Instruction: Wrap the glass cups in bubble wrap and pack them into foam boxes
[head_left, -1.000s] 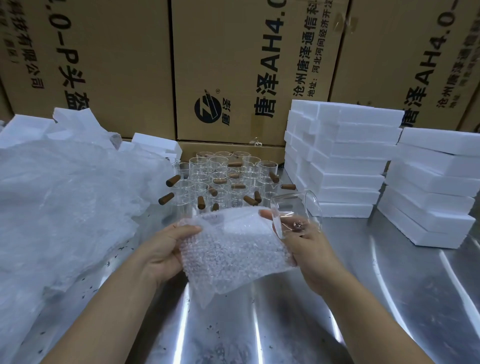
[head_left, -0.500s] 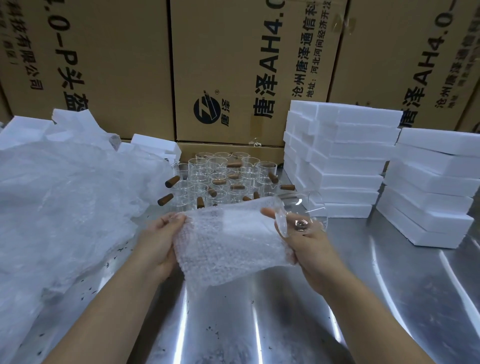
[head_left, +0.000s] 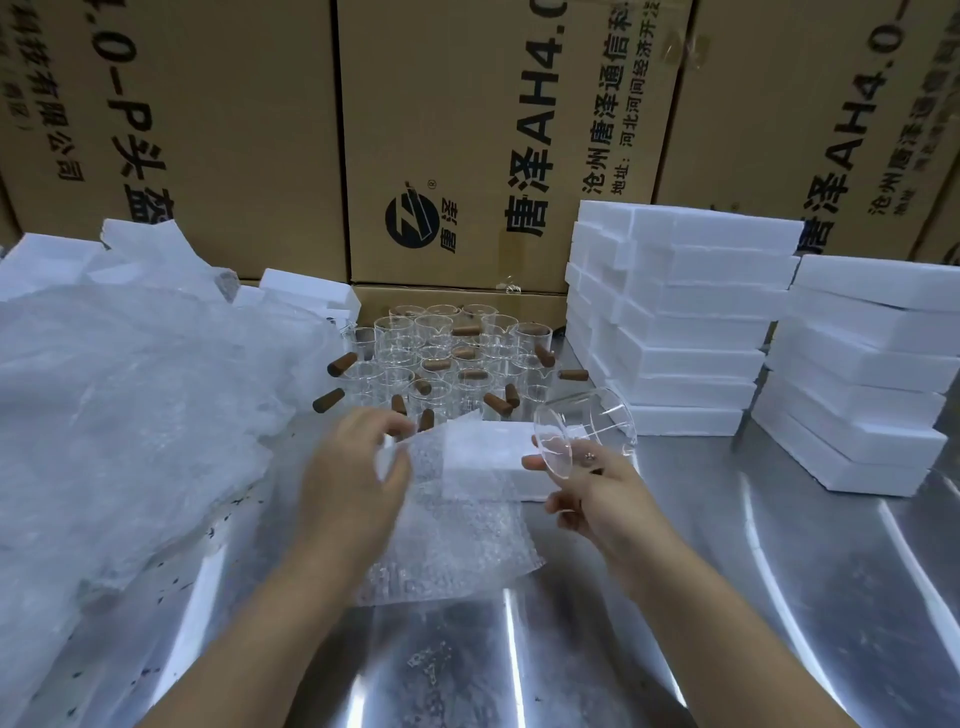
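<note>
A sheet of bubble wrap (head_left: 457, 540) lies spread on the steel table (head_left: 727, 597) in front of me. My left hand (head_left: 348, 473) pinches its upper left corner, slightly lifted. My right hand (head_left: 597, 493) grips a clear glass cup (head_left: 587, 426) tipped on its side, just above the sheet's right edge. A single white foam box (head_left: 488, 457) sits behind the sheet, between my two hands. Several more glass cups with brown handles (head_left: 452, 358) stand clustered farther back.
Two stacks of white foam boxes (head_left: 675, 312) (head_left: 857, 379) stand at the right. A big pile of bubble wrap (head_left: 130, 415) covers the left side over more foam pieces (head_left: 306, 291). Cardboard cartons (head_left: 441, 130) wall off the back.
The bubble wrap sheet went from being held up between both hands down onto the table. My right hand let go of its edge and kept the cup. The foam box came into view.
</note>
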